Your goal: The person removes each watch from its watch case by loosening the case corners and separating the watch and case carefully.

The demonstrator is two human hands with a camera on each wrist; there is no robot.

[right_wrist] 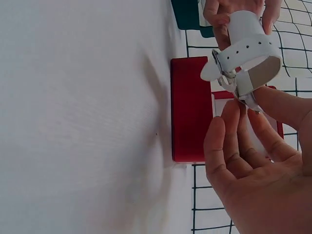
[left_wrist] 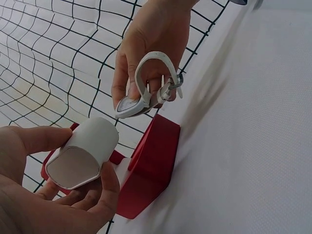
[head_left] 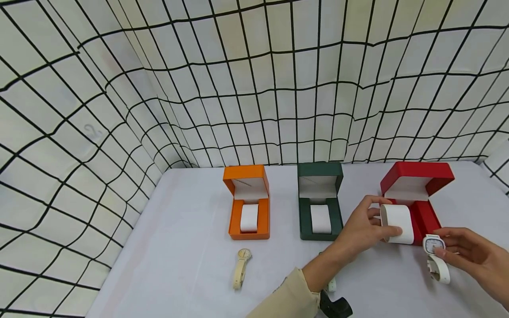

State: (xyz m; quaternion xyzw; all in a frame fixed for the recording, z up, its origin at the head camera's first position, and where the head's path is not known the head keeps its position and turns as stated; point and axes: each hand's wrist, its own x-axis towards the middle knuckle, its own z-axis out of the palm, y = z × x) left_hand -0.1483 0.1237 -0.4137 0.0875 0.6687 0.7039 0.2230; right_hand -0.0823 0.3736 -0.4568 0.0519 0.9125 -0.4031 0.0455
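My left hand (head_left: pixel 363 227) grips a white watch cushion (head_left: pixel 399 224) between thumb and fingers, over the left side of the open red watch box (head_left: pixel 427 221). In the left wrist view the cushion (left_wrist: pixel 92 146) is a rounded sleeve with a paler end face. To the right, my right hand (head_left: pixel 473 256) pinches a white wristwatch (head_left: pixel 434 244) by its square case, thumb on the dial. Its buckled strap (right_wrist: pixel 251 53) forms a closed loop that hangs below the case in the head view. Watch and cushion are apart in the left wrist view.
An orange watch box (head_left: pixel 262 221) and a green watch box (head_left: pixel 304 221) stand open to the left, each with a white cushion inside. A cream watch (head_left: pixel 241 268) lies before the orange box. Another pale watch (head_left: pixel 332 285) is mostly hidden under my left forearm. Black netting (head_left: pixel 274 90) borders the table.
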